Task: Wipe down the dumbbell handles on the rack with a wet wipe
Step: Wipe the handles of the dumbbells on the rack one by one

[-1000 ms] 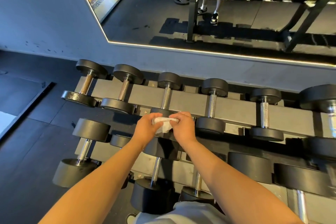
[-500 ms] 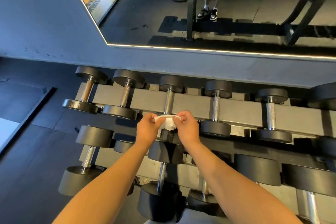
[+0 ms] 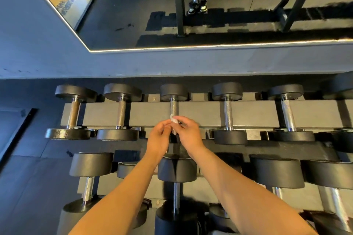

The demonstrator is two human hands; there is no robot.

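both hands (image 3: 159,137) (image 3: 189,133) pinch wipe (image 3: 173,120); rack (image 3: 200,112) holds dumbbells (image 3: 228,113)

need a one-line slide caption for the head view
The left hand and right hand pinch a wet wipe by the near end of the third-from-left top-row dumbbell handle

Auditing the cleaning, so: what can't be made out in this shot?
Head view:
- wet wipe: mostly hidden inside the left hand and right hand pinching it.
- middle dumbbell handle, near end: behind the hands.
- rightmost dumbbell: cut off by the frame edge.
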